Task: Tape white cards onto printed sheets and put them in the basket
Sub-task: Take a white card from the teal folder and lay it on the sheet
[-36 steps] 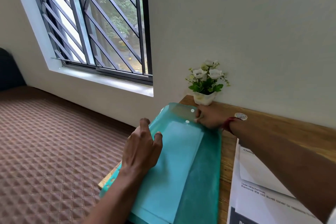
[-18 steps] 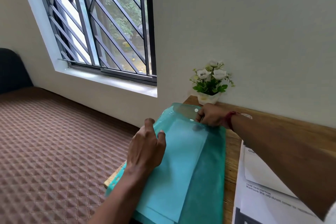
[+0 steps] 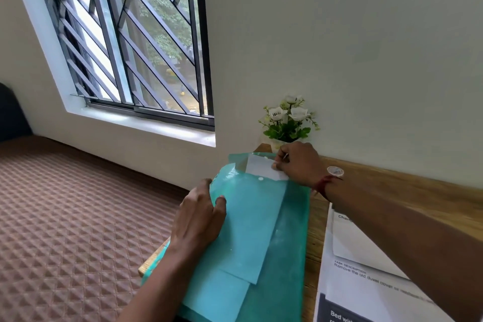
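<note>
A translucent green plastic folder (image 3: 282, 256) lies lengthwise on the wooden table (image 3: 407, 191), with its flap open at the far end. My right hand (image 3: 295, 162) pinches a white card (image 3: 261, 168) that sticks partway out of the folder's mouth. My left hand (image 3: 201, 219) rests flat on the folder's left edge, fingers spread. Sheets inside the folder show through as paler shapes. To the right lie printed sheets (image 3: 366, 293) with a white card (image 3: 355, 246) on top, partly hidden by my right forearm. No basket is in view.
A small white pot of artificial flowers (image 3: 287, 123) stands against the wall just behind my right hand. The table's left edge drops to a patterned brown surface (image 3: 78, 217). A barred window (image 3: 130, 42) is at the upper left.
My right hand opened the folder's flap at the far end and has drawn a white card partway out. My left hand stayed on the folder's left edge.
</note>
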Motion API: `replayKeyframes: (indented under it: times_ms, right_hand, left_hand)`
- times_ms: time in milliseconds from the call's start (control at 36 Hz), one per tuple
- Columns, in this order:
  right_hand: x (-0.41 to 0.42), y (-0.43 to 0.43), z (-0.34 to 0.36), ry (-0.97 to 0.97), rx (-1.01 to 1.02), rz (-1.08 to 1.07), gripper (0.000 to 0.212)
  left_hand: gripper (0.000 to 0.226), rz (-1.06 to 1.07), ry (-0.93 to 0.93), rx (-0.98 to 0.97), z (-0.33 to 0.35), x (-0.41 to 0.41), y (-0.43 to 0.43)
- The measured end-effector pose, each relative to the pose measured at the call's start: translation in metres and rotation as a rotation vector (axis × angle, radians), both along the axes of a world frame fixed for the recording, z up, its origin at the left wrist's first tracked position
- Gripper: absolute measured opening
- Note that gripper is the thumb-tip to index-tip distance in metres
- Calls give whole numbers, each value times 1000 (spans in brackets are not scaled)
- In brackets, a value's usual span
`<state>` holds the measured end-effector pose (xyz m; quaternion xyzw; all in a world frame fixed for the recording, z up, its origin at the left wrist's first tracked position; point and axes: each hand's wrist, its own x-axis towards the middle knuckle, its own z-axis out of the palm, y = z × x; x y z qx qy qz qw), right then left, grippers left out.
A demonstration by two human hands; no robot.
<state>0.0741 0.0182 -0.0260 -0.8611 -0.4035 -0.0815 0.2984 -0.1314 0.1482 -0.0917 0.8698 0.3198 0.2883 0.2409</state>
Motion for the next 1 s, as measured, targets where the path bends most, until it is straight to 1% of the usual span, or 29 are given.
replayKeyframes:
  times_ms: [139,194,306,417,472,556,639,694,806,917,1000]
  right_hand:
    - [-8,-12,7,-270,125,-3,7]
    - [-8,-18,11,-348,175,2,6]
    - [-7,-31,19,-446,218,40,8]
    - [-14,-41,26,-532,263,77,8]
    - [-16,-43,31,-540,318,75,8]
    - [-16,-45,45,-508,433,26,8]
    - [-18,-49,65,-513,508,-11,8]
    - [-19,-54,76,-524,530,-3,9]
    - [-21,-69,92,-546,593,-5,10]
    - [-23,-86,100,-508,664,-18,13]
    - [-26,-100,102,-484,706,-44,6]
  left_hand:
    - [50,-56,145,86,-8,3,4]
    - [51,-62,207,157,-10,4,4]
    - [51,-82,260,253,-9,5,4]
    - [60,-80,311,289,-9,5,5]
    - [62,-79,318,303,-9,5,5]
    - [71,-80,314,322,-9,4,4]
    - [66,-79,310,326,-8,3,3]
    - [69,-80,295,333,-7,3,2]
    - [62,-78,315,313,-2,0,-3]
    - [63,-77,312,383,0,3,1]
    - [63,-93,319,432,5,5,1]
